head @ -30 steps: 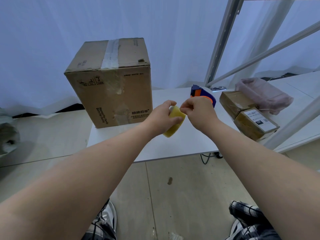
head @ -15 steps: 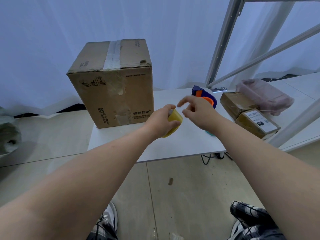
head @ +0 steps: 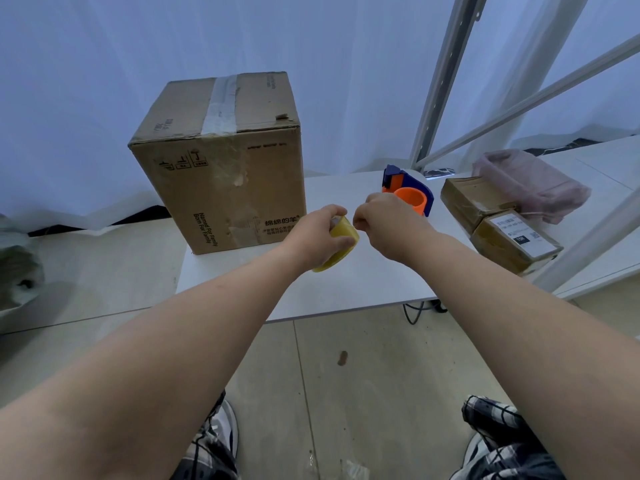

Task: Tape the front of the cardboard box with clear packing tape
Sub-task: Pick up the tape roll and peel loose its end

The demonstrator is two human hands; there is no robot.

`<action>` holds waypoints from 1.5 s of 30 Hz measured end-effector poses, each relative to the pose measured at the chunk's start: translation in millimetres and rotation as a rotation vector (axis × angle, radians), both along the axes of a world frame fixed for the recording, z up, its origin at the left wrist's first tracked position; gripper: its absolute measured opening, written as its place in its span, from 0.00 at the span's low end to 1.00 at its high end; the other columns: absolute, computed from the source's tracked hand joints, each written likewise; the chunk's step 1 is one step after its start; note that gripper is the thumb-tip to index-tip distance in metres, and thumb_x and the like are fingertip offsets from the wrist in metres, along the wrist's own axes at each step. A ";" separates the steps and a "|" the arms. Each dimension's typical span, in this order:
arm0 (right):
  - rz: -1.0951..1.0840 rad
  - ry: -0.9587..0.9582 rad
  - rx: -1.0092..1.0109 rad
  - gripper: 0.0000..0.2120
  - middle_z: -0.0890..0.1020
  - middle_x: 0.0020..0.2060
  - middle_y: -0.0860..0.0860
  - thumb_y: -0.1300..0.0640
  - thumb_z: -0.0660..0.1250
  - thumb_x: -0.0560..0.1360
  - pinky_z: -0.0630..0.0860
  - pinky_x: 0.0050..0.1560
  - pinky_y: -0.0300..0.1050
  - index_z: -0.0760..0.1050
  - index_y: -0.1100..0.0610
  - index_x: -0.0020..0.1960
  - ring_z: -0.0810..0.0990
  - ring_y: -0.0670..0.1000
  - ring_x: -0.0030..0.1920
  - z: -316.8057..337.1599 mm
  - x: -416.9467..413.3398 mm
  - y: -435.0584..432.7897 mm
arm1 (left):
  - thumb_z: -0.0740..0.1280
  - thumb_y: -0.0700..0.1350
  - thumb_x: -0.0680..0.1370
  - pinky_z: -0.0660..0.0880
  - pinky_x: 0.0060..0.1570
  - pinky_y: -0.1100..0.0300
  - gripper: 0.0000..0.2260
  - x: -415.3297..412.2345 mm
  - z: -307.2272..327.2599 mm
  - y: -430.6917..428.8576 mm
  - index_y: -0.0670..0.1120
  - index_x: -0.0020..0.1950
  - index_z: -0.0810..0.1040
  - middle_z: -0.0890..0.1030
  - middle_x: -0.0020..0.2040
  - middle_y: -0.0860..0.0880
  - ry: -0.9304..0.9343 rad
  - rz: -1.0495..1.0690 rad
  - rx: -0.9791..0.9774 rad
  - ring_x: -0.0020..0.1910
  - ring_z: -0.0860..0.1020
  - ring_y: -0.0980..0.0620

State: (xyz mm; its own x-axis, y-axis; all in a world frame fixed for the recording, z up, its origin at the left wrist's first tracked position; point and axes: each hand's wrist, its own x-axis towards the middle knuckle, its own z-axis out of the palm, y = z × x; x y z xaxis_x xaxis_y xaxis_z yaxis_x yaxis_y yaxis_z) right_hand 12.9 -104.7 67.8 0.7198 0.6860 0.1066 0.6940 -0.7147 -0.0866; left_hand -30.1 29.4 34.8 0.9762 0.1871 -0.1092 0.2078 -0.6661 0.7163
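Observation:
A tall cardboard box (head: 225, 181) stands on the left part of the white table (head: 363, 278), with old tape along its top seam and scuffed tape patches on its front. My left hand (head: 317, 235) grips a yellowish roll of clear packing tape (head: 341, 245) just right of the box's lower front corner. My right hand (head: 384, 225) is curled beside the roll, fingertips pinched at the roll's upper edge. Whether a tape end is caught between those fingers is too small to tell.
A blue and orange tape dispenser (head: 408, 194) sits behind my right hand. Two small brown parcels (head: 498, 223) and a pink bag (head: 530, 181) lie at the right. A metal frame (head: 446, 77) rises behind the table. My feet are on the tiled floor.
My right hand had lifted off the roll with fingers spread half a second ago; now it is curled again with fingertips back at the roll's edge. The left hand has turned the roll slightly.

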 end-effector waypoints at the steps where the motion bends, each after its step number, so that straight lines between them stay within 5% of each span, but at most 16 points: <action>1: -0.009 0.017 0.014 0.15 0.77 0.58 0.55 0.64 0.61 0.77 0.70 0.52 0.43 0.75 0.57 0.62 0.74 0.54 0.57 -0.5 0.8 -0.2 | 0.68 0.47 0.76 0.73 0.51 0.55 0.25 0.1 0.3 -0.1 0.51 0.72 0.65 0.74 0.66 0.46 -0.001 -0.006 -0.002 0.58 0.74 0.45; 5: -0.118 0.158 0.119 0.12 0.74 0.56 0.53 0.61 0.60 0.77 0.65 0.49 0.42 0.76 0.55 0.59 0.70 0.51 0.51 -2.2 10.4 -4.9 | 0.67 0.47 0.77 0.72 0.46 0.58 0.23 0.9 4.4 -2.4 0.53 0.71 0.66 0.75 0.63 0.45 -0.031 -0.065 -0.005 0.51 0.73 0.49; 14: -0.272 0.441 0.397 0.07 0.82 0.42 0.53 0.62 0.64 0.76 0.81 0.44 0.45 0.78 0.57 0.53 0.82 0.49 0.37 0.5 18.2 -7.4 | 0.65 0.49 0.78 0.74 0.45 0.57 0.15 2.0 5.1 -8.9 0.52 0.65 0.70 0.75 0.61 0.46 -0.062 -0.073 0.037 0.51 0.73 0.48; 21: -0.260 0.473 0.474 0.04 0.81 0.39 0.48 0.59 0.65 0.76 0.79 0.49 0.47 0.78 0.54 0.44 0.81 0.51 0.46 0.8 14.6 -8.4 | 0.64 0.50 0.78 0.73 0.43 0.58 0.16 -1.6 7.5 -8.7 0.52 0.65 0.69 0.75 0.60 0.47 -0.050 -0.071 0.043 0.50 0.73 0.49; 27: -0.288 0.374 0.431 0.07 0.79 0.43 0.49 0.59 0.65 0.76 0.77 0.50 0.46 0.79 0.56 0.52 0.78 0.50 0.46 2.6 15.9 -3.7 | 0.65 0.50 0.78 0.73 0.44 0.58 0.16 -2.7 9.7 -8.6 0.52 0.65 0.69 0.75 0.59 0.47 -0.066 -0.058 0.030 0.50 0.73 0.49; 35: -0.332 0.486 0.521 0.06 0.82 0.41 0.52 0.61 0.65 0.76 0.81 0.51 0.49 0.79 0.58 0.50 0.82 0.50 0.42 1.8 17.7 -6.6 | 0.65 0.50 0.78 0.73 0.45 0.57 0.16 -1.0 9.2 -9.6 0.52 0.65 0.69 0.74 0.61 0.46 -0.063 -0.067 0.037 0.51 0.72 0.49; 45: -0.269 0.434 0.616 0.07 0.78 0.41 0.49 0.61 0.61 0.76 0.72 0.38 0.37 0.77 0.58 0.49 0.74 0.46 0.37 7.3 10.2 -3.0 | 0.65 0.50 0.78 0.72 0.44 0.58 0.16 -0.8 15.4 -11.7 0.52 0.65 0.68 0.72 0.55 0.51 -0.126 -0.028 -0.021 0.51 0.73 0.50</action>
